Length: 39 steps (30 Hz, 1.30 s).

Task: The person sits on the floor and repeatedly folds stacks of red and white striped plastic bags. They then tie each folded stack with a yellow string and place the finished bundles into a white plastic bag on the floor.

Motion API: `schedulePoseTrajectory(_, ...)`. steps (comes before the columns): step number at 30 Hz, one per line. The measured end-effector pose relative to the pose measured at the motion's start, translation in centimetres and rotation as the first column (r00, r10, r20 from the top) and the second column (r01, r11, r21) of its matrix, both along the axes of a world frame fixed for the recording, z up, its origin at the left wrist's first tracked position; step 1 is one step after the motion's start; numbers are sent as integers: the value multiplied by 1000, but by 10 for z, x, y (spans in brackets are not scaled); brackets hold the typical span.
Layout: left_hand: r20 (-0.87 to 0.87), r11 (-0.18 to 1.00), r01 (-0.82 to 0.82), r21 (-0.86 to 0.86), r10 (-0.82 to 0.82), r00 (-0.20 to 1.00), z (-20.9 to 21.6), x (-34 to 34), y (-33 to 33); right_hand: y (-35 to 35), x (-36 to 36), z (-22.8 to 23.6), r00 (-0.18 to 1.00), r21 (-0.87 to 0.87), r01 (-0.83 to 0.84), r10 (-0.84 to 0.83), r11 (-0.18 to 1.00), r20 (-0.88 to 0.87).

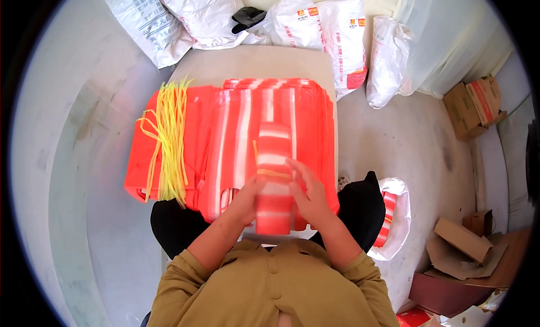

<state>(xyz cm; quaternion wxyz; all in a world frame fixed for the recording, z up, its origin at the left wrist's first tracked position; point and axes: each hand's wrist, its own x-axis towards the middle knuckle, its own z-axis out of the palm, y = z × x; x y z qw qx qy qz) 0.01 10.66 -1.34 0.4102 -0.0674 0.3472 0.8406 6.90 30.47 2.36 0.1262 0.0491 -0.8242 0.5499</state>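
Head view: the left hand point(246, 202) and right hand point(310, 198) clasp a red-and-white striped bundle point(274, 206) from nine and three o'clock; yellow ties point(173, 144) lie at its ten o'clock.

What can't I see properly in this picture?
All in the head view:
Underside of the red-and-white bundle: faces away from the camera.
Exactly how the left hand and right hand touch it: blurred.
Inside of the white sack: hidden by its own wall.
Black thing at the right edge: cut off by the lens rim.
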Motion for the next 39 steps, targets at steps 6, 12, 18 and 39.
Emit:
schedulePoseTrajectory(6, -43, 972, -8, -237, -2, 999, -18, 14, 2, 10, 10, -52, 949, -7, 207, -199, 978, 245)
schedulePoseTrajectory(12, 28, 990, -5, -143, 9, 1000, -16, 25, 3, 15, 41, -31, 941, 352, -10, -111, 936, 321)
schedulePoseTrajectory(18, 52, 983, -19, -182, 29, 998, -16, 35, 11, 21, 60, -7, 859, 147, 17, -90, 989, 505)
schedulePoseTrajectory(39, -96, 952, 155, -264, -186, 978, 7, 61, 37, 48, 29, -67, 840, -296, 274, -78, 915, 536)
